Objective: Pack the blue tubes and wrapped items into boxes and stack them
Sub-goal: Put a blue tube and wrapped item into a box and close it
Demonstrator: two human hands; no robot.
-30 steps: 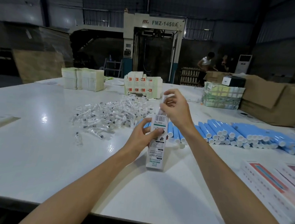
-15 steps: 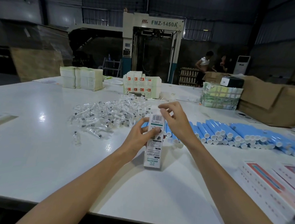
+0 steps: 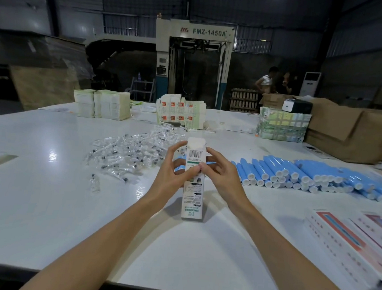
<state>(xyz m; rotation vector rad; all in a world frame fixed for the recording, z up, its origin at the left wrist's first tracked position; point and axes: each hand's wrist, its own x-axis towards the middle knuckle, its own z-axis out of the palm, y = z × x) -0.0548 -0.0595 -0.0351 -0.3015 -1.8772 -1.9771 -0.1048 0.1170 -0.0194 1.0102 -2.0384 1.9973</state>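
A tall white printed box [image 3: 192,200] stands upright on the white table [image 3: 43,213], its top flap folded over. My left hand [image 3: 174,173] grips its left side near the barcode. My right hand [image 3: 219,174] holds its right side, thumb pressed on the front face. Behind the box, a long row of blue tubes [image 3: 308,177] with white caps lies across the right of the table. A loose heap of clear wrapped items [image 3: 130,153] spreads to the left of the box.
Flat printed boxes [image 3: 356,244] lie stacked at the right front. Stacks of folded cartons [image 3: 102,103], more carton blanks [image 3: 180,113], a wrapped bundle [image 3: 283,124] and brown cardboard boxes [image 3: 355,132] line the far edge. Two people stand by the far machine.
My right hand came down from the box's top flap to its right side. The flap is now folded shut, and the box stands further forward on the table.
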